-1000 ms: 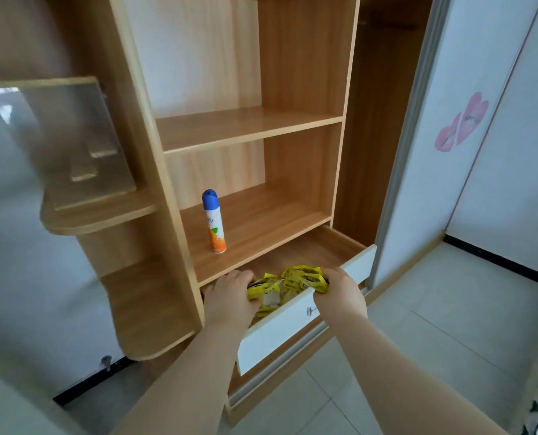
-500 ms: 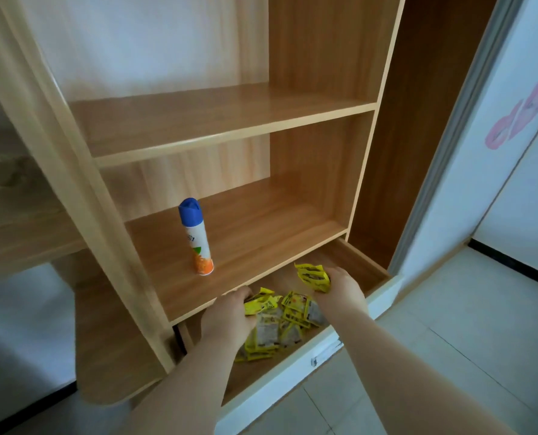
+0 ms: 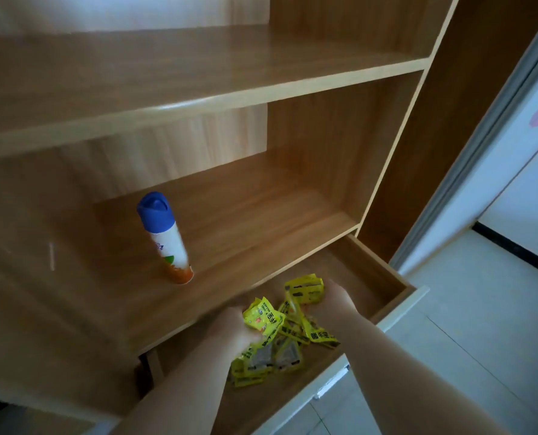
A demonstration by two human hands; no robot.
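A heap of yellow snack packets (image 3: 280,346) lies in the open wooden drawer (image 3: 384,277) with a white front. Both my hands are inside the drawer. My left hand (image 3: 233,328) holds a few packets at the heap's left side. My right hand (image 3: 333,301) grips a yellow packet (image 3: 305,287) lifted at the heap's far right. My fingers are mostly hidden behind the packets and the backs of my hands.
A spray can (image 3: 164,237) with a blue cap stands upright on the shelf (image 3: 261,215) just above the drawer. Another shelf (image 3: 198,73) runs higher up. A white sliding door (image 3: 497,136) and tiled floor (image 3: 481,324) lie to the right.
The camera has moved closer and lower toward the drawer. My hands went from holding the bundle over the drawer to lying deeper inside it, and packets have spread across the drawer bottom.
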